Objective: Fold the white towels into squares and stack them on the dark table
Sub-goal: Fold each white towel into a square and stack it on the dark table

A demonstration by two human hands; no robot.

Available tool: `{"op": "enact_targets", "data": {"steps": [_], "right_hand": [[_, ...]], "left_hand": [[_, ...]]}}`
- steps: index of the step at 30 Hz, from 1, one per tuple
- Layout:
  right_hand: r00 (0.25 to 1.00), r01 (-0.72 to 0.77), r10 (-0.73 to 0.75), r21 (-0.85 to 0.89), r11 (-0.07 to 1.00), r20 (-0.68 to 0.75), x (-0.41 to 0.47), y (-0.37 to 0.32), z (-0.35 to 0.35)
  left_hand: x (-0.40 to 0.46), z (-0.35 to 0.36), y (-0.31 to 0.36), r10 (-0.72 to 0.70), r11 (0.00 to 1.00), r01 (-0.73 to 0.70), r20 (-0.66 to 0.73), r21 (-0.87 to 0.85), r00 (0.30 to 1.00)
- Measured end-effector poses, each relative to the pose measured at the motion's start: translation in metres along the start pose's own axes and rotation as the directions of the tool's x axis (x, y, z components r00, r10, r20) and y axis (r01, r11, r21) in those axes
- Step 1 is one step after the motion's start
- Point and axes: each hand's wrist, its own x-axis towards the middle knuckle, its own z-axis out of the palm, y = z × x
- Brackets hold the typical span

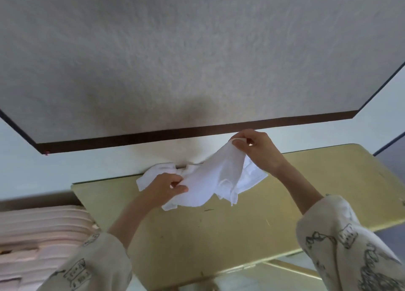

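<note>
White cloth towel (210,181) hangs over the yellowish table (285,214), its crumpled remainder at ten o'clock. Right hand (256,150) pinches a corner; left hand (166,187) grips an edge, likely spreading it for folding.

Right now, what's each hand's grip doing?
Left hand: pinching the lower edge of the white towel.
Right hand: pinching the same towel's upper corner, lifted above the table.
</note>
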Motion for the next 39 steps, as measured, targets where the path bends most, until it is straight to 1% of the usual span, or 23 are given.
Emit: {"op": "enact_targets", "data": {"steps": [3,5,6,8,9,11,13,15,18,20,22,24,26,29,31,33,36,39], "right_hand": [[0.999,-0.019,0.016,-0.063,0.998,-0.046,0.012,0.011,-0.001],[0.999,-0.03,0.025,-0.112,0.993,-0.045,0.02,0.019,0.001],[0.998,-0.042,0.037,-0.123,0.991,-0.043,0.024,0.023,0.002],[0.995,-0.091,0.087,-0.095,0.991,-0.048,0.03,0.031,0.006],[0.993,-0.114,0.112,-0.053,0.992,-0.046,0.032,0.034,0.008],[0.991,-0.136,0.136,0.022,0.99,-0.011,0.031,0.039,0.013],[0.987,-0.157,0.155,0.038,0.987,0.05,0.024,0.047,0.018],[0.973,-0.194,0.187,0.039,0.98,0.136,0.012,0.06,0.023],[0.926,-0.285,0.278,-0.009,0.959,0.254,-0.008,0.09,0.035],[0.877,-0.339,0.346,-0.081,0.937,0.333,-0.021,0.117,0.047],[0.819,-0.386,0.417,-0.159,0.909,0.395,-0.034,0.143,0.06],[0.767,-0.425,0.474,-0.211,0.88,0.432,-0.047,0.166,0.074],[0.714,-0.455,0.522,-0.257,0.853,0.467,-0.058,0.185,0.088],[0.659,-0.49,0.579,-0.31,0.815,0.48,-0.065,0.205,0.104],[0.659,-0.511,0.6,-0.315,0.8,0.455,-0.063,0.214,0.112],[0.687,-0.515,0.602,-0.31,0.799,0.408,-0.058,0.219,0.12],[0.737,-0.54,0.604,-0.272,0.796,0.304,-0.046,0.228,0.133],[0.752,-0.575,0.618,-0.23,0.785,0.227,-0.03,0.236,0.147]], "left_hand": [[0.0,-0.015,-0.009,-0.082,0.997,0.079,-0.16,-0.026,0.984],[0.004,-0.027,-0.009,-0.108,0.993,0.117,-0.28,0.014,0.954],[0.005,-0.031,-0.008,-0.127,0.991,0.133,-0.338,-0.007,0.932],[0.006,-0.038,-0.009,-0.166,0.984,0.123,-0.442,-0.125,0.881],[0.005,-0.04,-0.011,-0.178,0.979,0.107,-0.48,-0.172,0.859],[-0.001,-0.04,-0.015,-0.2,0.965,0.079,-0.507,-0.25,0.838],[-0.009,-0.035,-0.02,-0.221,0.944,0.063,-0.477,-0.325,0.851],[-0.02,-0.024,-0.031,-0.225,0.936,0.079,-0.41,-0.344,0.884],[-0.037,-0.001,-0.056,-0.245,0.935,0.16,-0.249,-0.318,0.937],[-0.046,0.018,-0.074,-0.277,0.934,0.236,-0.129,-0.27,0.952],[-0.052,0.039,-0.091,-0.32,0.929,0.313,-0.003,-0.199,0.947],[-0.057,0.06,-0.105,-0.36,0.914,0.374,0.107,-0.157,0.927],[-0.062,0.077,-0.115,-0.394,0.899,0.416,0.167,-0.137,0.904],[-0.063,0.097,-0.129,-0.462,0.862,0.487,0.176,-0.142,0.869],[-0.059,0.106,-0.136,-0.508,0.843,0.523,0.137,-0.124,0.851],[-0.05,0.109,-0.142,-0.543,0.825,0.551,0.092,-0.13,0.835],[-0.031,0.111,-0.15,-0.568,0.808,0.559,0.007,-0.186,0.823],[-0.009,0.111,-0.157,-0.594,0.796,0.568,-0.09,-0.207,0.8]]}}
